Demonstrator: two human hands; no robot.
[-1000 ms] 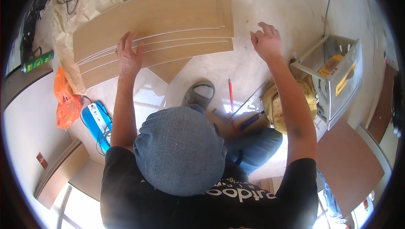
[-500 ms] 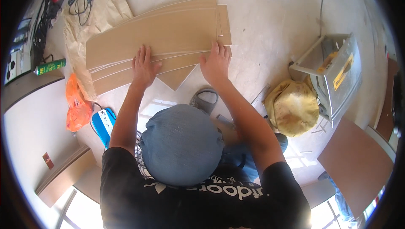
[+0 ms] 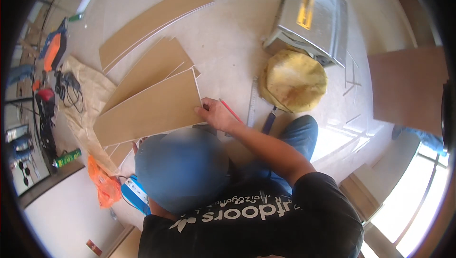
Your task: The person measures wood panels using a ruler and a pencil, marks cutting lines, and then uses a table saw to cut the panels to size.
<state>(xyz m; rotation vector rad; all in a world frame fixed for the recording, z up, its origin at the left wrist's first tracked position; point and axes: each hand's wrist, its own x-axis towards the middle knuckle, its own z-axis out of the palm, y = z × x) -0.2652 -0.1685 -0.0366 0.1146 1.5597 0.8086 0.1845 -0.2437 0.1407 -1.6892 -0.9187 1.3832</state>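
Head view: right hand [image 3: 216,114] on the top board [image 3: 149,109], fingers [image 3: 202,109] pinching its end. Left hand hidden. Orange bag [image 3: 105,186] on the floor, lower left.

The left hand is hidden under the blurred head [image 3: 183,167]. The red pencil [image 3: 231,110] is partly covered by the right hand [image 3: 214,114]. At 9 o'clock, the tools [image 3: 45,101] are too small to tell apart. The brown board [image 3: 408,87] at 3 o'clock runs into the dark rim.

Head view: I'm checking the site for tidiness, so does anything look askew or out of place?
The wooden boards are fanned out at differing angles rather than squarely stacked, under the right hand. Tools and cables lie scattered along the left. Nothing looks spilled or broken.
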